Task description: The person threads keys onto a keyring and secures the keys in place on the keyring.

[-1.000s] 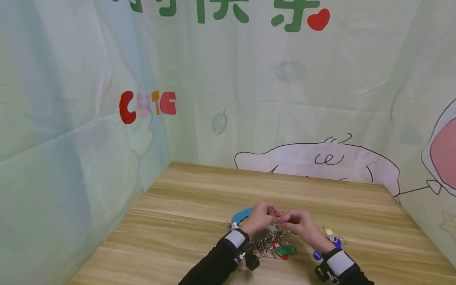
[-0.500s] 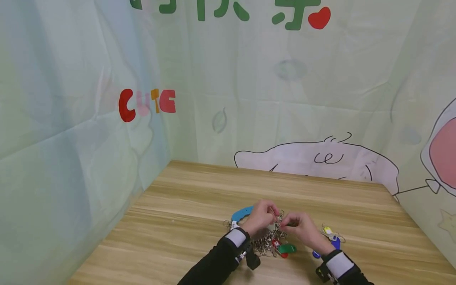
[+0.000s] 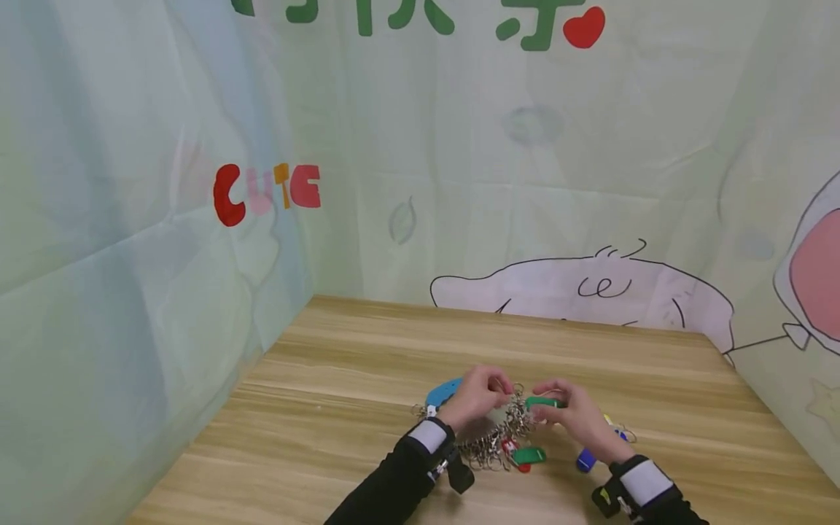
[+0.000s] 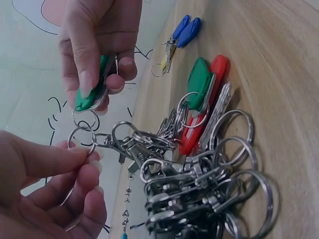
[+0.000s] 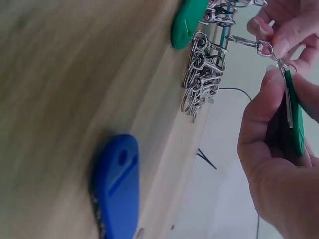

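My left hand [image 3: 481, 399] pinches a metal key ring [image 4: 81, 141] between thumb and fingertips. This ring is attached to one of the snap hooks [image 4: 192, 194] clustered below it. Just to the right, my right hand [image 3: 572, 417] holds a green key tag [image 4: 87, 97] with a key [image 5: 288, 102] lying along it. In the left wrist view the tag's small wire ring meets the key ring; whether they are linked I cannot tell. A second green tag [image 3: 529, 456] and a red tag [image 3: 509, 447] lie by the hook bundle.
A curved blue handle-like piece [image 3: 443, 394] lies beyond my left hand, partly hidden. Blue key tags [image 4: 188, 33] and a yellow one [image 4: 168, 56] lie right of the bundle on the wooden table [image 3: 315, 408]. Printed cloth walls [image 3: 558, 182] stand behind and at the left.
My right hand has drawn apart from the left and tilted, and the green tag in its fingers has come into view. The left hand has stayed nearly in place.
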